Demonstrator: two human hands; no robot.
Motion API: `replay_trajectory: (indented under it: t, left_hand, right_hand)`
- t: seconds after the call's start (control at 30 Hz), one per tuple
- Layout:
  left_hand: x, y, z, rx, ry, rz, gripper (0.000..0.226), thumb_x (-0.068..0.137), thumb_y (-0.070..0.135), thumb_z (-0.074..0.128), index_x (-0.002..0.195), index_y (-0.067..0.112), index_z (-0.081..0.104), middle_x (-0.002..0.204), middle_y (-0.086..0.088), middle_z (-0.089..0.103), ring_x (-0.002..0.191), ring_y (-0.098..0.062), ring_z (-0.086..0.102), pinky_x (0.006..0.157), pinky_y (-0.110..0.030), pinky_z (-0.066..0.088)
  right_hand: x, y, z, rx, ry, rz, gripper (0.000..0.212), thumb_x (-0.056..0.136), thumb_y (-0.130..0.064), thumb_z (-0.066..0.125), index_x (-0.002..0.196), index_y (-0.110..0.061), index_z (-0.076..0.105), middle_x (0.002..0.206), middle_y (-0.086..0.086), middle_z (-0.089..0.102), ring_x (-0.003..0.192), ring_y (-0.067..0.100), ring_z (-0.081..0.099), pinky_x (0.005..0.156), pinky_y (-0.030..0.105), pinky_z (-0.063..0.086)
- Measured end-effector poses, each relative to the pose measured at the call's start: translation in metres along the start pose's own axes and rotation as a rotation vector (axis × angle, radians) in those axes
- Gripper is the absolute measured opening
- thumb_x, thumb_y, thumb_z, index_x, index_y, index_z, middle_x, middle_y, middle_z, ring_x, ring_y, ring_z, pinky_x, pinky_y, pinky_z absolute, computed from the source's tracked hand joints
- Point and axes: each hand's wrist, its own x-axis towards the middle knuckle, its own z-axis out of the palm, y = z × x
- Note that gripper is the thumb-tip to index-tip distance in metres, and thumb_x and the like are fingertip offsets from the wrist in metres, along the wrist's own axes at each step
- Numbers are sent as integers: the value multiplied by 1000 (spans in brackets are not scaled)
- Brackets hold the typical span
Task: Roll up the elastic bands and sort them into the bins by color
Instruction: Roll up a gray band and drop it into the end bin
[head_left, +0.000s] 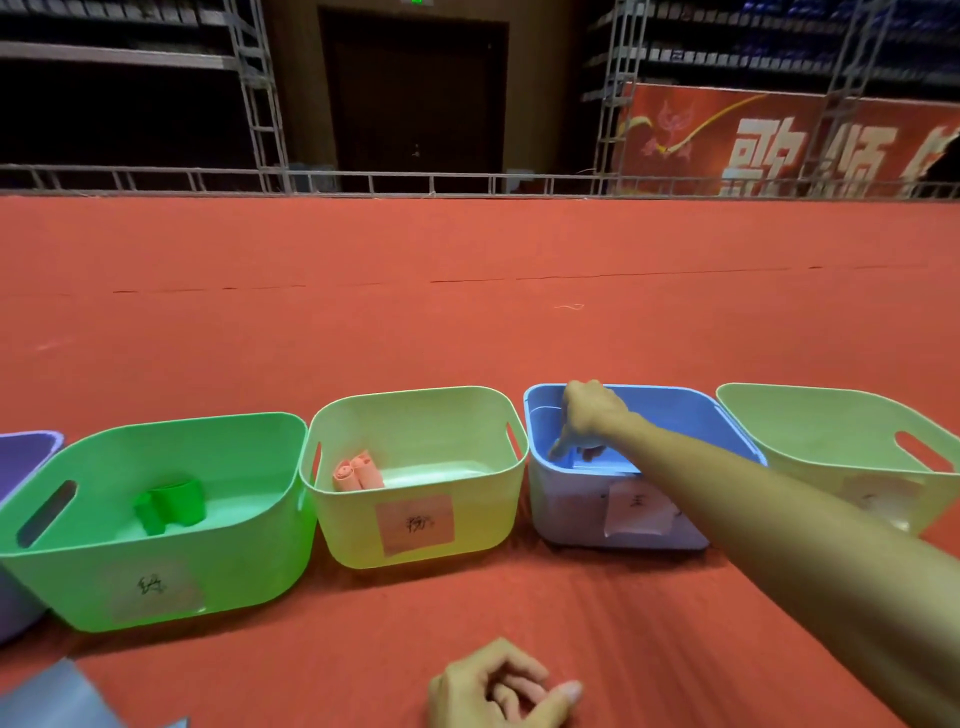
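Left hand (498, 686) idles on the red cloth (467, 312) nearest us, on the near side of the blue bin (675, 415). Its fingers are loosely curled round nothing, spare, I'd say, while the other does the placing. Right hand (589, 421) is down inside the blue bin, fingers pointing at a pale blue band (608, 464) on its floor; whether they pinch it or merely touch it I cannot tell. Sorting by colour explains the rest. Just left of the blue bin, the yellow bin (467, 530) holds pink rolls (356, 474). Farther left again, the green bin (249, 571) holds green rolls (174, 504).
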Motion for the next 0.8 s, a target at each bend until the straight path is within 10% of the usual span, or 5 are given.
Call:
replay_trajectory:
  t: [0.37,0.63,0.8]
  left_hand:
    - [1,2,-2,4,5,30,34,49,45,95,57,21,71,47,1,65,41,-5,43,49,-19,36]
    - [-18,15,-16,-87,-23,-44,29,61,30,96,60,14,72,48,4,62,46,-6,42,50,-21,37]
    - [-92,15,-50,-92,-155,-209,20,64,20,91,59,25,72,52,4,59,49,-7,43,51,-18,36]
  right_hand:
    - [-8,-5,-5,96,63,55,43,65,-36,92,74,-3,65,50,5,67,46,21,71,61,38,65]
    - [-139,-22,-39,803,774,-115,37,90,-41,73,61,-18,75,57,-5,71,48,11,67,66,31,57]
    - [-270,-73,21,1055,473,-298,36,93,-26,75,62,-9,75,53,5,69,40,13,51,47,22,41]
